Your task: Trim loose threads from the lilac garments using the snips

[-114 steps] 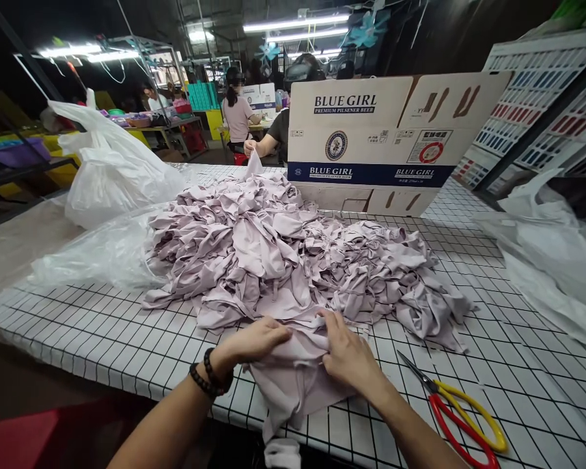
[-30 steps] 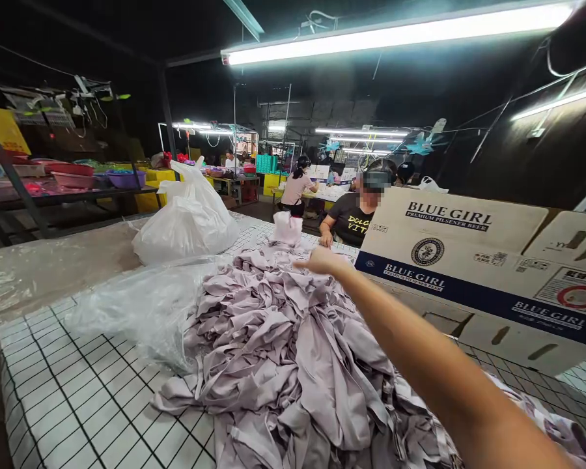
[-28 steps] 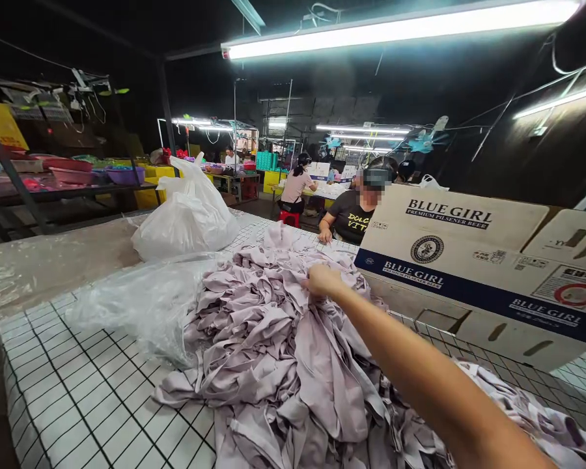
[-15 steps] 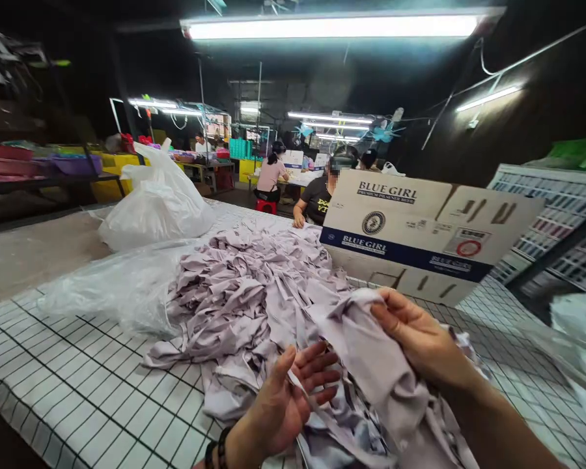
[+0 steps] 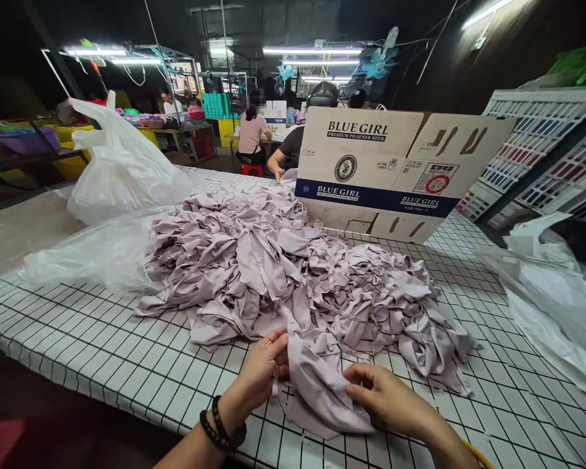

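Note:
A big heap of pale lilac fabric pieces (image 5: 273,267) lies on the white gridded table (image 5: 102,352). At the near edge I hold one lilac piece (image 5: 322,391) between both hands. My left hand (image 5: 264,368), with a dark bead bracelet on its wrist, pinches the piece's left edge. Fingers of my right hand (image 5: 385,400) are closed on its right side. The piece rests partly on the table in front of the heap.
A Blue Girl cardboard box (image 5: 390,169) stands behind the heap. White plastic bags lie at the left (image 5: 117,169) and right (image 5: 551,293). A person's arm (image 5: 278,163) reaches in beside the box; other people sit further back. Stacked crates (image 5: 542,150) stand at right.
My right arm reached to the far side of the heap, pulled back a lilac piece, and both hands have brought it down to the near table edge. The view tilted downward.

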Tool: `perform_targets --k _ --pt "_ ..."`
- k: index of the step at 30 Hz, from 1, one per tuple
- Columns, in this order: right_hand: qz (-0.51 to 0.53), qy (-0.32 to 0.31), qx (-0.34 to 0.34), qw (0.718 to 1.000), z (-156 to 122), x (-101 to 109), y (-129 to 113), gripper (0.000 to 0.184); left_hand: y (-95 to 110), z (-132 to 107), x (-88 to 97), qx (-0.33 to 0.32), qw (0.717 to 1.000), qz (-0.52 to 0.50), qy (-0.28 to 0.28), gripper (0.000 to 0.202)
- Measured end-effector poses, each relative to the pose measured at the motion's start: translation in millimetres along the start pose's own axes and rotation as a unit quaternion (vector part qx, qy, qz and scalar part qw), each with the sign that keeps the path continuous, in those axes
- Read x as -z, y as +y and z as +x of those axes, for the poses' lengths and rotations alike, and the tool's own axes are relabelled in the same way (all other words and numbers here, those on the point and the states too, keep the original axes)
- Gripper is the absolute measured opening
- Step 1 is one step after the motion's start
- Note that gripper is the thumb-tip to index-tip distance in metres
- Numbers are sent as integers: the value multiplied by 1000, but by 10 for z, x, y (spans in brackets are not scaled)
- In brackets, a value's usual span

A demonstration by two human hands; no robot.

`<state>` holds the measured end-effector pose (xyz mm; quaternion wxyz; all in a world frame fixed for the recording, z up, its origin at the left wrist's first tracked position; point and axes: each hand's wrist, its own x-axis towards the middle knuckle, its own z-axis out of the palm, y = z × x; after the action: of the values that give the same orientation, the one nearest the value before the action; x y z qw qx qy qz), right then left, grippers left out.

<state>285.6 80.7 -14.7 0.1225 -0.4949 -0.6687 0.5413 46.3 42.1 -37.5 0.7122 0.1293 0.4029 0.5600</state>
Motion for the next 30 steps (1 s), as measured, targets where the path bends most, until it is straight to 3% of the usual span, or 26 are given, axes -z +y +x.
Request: perform_targets --k 2,4,8,11,13,15,16,17,19,21,23,26,30 --pt "-4 66 30 997 68 -14 -103 24 -22 -17 -32 6 999 25 -21 34" --pt "56 98 63 992 211 -58 -259 27 -55 -30 -69 8 998 41 -40 36" --pt "141 22 76 987 553 -262 -480 39 -104 -79 -63 8 995 78 -54 39" --pt "166 -41 82 982 667 -411 -512 46 -34 -187 6 -51 981 185 -35 31" --pt "175 -64 89 979 663 -451 -513 47 91 -301 25 -162 939 304 22 25" --pt "172 -81 95 977 622 -436 -533 46 265 -417 -12 -289 862 410 75 20" --pt "167 -90 98 977 592 -412 -556 45 360 -461 -51 -327 832 443 69 22" --pt "159 -100 101 977 558 -380 -590 43 452 -487 -97 -333 818 467 35 28" --pt "139 -125 109 976 480 -297 -682 37 608 -479 -192 -262 828 489 -81 39" --pt "81 -151 122 978 396 -205 -790 30 704 -397 -257 -121 846 479 -200 40" --pt "-9 -165 137 977 322 -123 -888 22 732 -281 -278 9 849 455 -269 41" --pt "-114 -177 146 967 259 -45 -962 14 676 -143 -258 120 847 427 -292 44" --pt "-111 -189 123 968 202 -2 -905 14 523 -110 -244 189 850 401 -285 42"
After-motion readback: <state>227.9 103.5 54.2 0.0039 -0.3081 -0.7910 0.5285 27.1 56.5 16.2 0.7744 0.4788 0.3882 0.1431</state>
